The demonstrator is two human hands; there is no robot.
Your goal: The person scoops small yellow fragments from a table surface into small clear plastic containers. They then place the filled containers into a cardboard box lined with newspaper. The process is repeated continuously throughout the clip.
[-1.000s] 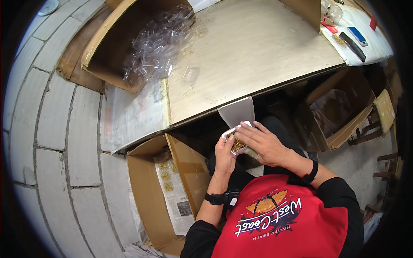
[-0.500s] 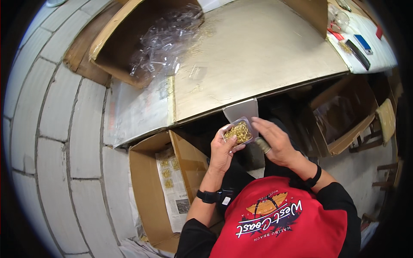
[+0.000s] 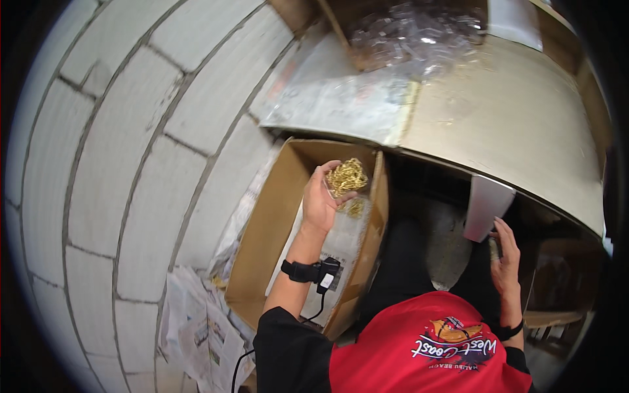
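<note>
My left hand (image 3: pixel 317 204) grips a small clear plastic box (image 3: pixel 331 187) heaped with gold-coloured wire pieces (image 3: pixel 347 177); their exact kind is too small to tell. This hand hangs over the open cardboard box (image 3: pixel 259 259) on my left. Beneath it, more gold-coloured pieces (image 3: pixel 354 208) lie on newspaper (image 3: pixel 337 242) in that box, partly hidden by the hand. Off to the right, my right hand (image 3: pixel 506 255) has its fingers stretched out and appears to hold nothing. Wrapping shows on one of its digits. Its fingertips are close to a pale grey panel (image 3: pixel 488 203) under the table edge.
Ahead is a table (image 3: pixel 504 111) with a brown board top. A carton at its far side holds a heap of clear plastic boxes (image 3: pixel 419 36). Crumpled newspaper and plastic (image 3: pixel 200 327) lie left of the cardboard box. Another cardboard box (image 3: pixel 557 281) stands under the table at right.
My left hand has carried the filled plastic box leftward from my lap to above the cardboard box. My right hand has come away from the plastic box. The view has swung left.
</note>
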